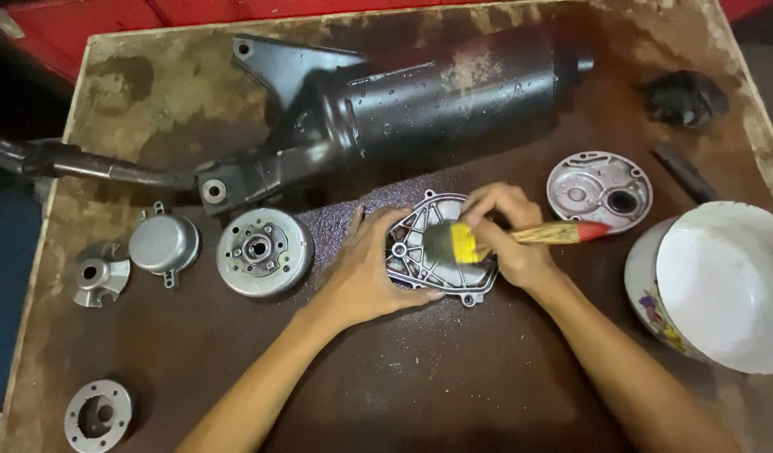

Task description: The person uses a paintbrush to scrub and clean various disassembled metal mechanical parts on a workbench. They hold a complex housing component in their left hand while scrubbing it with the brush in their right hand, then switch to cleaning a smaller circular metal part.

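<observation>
A grey metal engine cover [424, 220] with cast ribs lies flat at the middle of the brown board [454, 377]. My left hand [365, 273] presses on its left edge and holds it down. My right hand [512, 235] grips a paintbrush [537, 235] with a wooden handle, red tip and yellow ferrule. The bristles rest on the cover's middle.
A black exhaust muffler [420, 96] with its pipe lies across the back. A round flywheel [264, 252], a cap [164, 244], a small bracket [97, 274] and a ring [99, 415] sit left. Another cover [599, 191], a white bowl [722, 285], a dark rag [684, 97] and a rod [685, 174] sit right.
</observation>
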